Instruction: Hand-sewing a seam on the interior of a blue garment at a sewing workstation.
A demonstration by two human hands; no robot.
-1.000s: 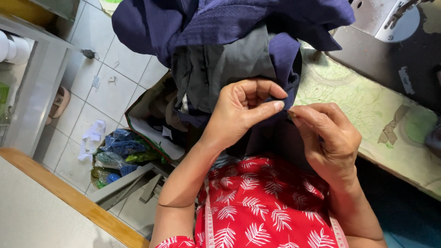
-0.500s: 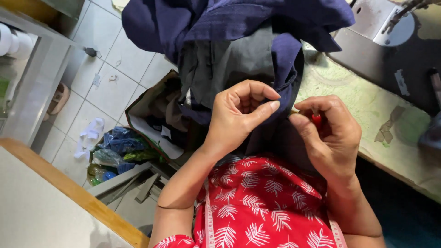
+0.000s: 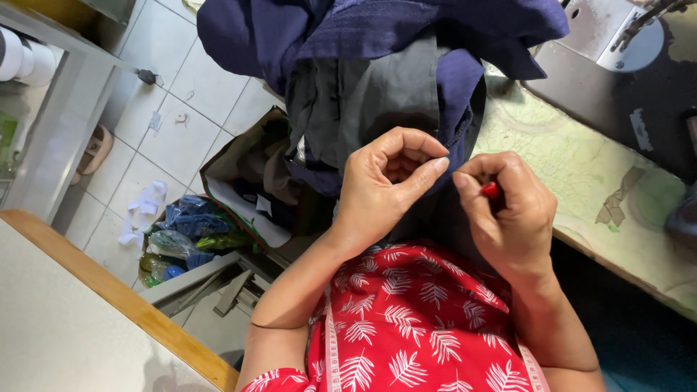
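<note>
navy cloth (image 3: 377,33), red leaf-print shirt (image 3: 421,327)

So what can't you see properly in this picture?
- Head view: the small red thing in the right hand is mostly covered by its fingers; its kind is unclear.
- Any thread or needle between the left hand and the right hand is too thin to see.
- The sewing machine is cut off by the top edge.
- The open bag is partly hidden by the dark blue cloth.

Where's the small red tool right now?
Head view, right of centre: the red tool is pinched in the right hand, just right of the left hand, over the dark fabric and above the red shirt.
</note>
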